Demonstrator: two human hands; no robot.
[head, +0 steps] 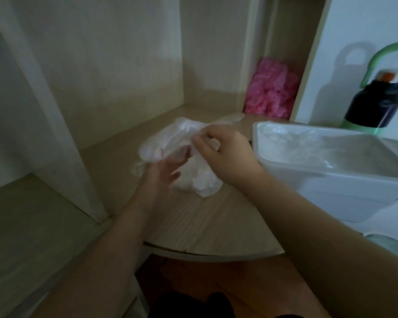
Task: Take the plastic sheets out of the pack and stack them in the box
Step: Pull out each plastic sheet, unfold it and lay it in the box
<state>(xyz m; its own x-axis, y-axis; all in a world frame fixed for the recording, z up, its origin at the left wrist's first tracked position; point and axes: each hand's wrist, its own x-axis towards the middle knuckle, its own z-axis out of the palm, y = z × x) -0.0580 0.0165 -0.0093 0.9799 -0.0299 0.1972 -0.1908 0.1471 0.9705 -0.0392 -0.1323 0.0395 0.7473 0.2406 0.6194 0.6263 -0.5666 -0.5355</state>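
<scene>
pinching the top edge of a clear plastic sheet [168, 138] between thumb and curled fingers, the right hand [225, 148] is above the middle of the wooden counter [207, 226]. the left hand [161, 171] is under the sheet's left side, its fingers loosely straight and showing through the film. the crumpled white pack [202, 182] lies on the counter just below both hands. the white box [331, 177] stands to the right, holding stacked sheets [303, 145]. a pink bundle [271, 92] sits far back, and a dark bottle [375, 104] far right.
</scene>
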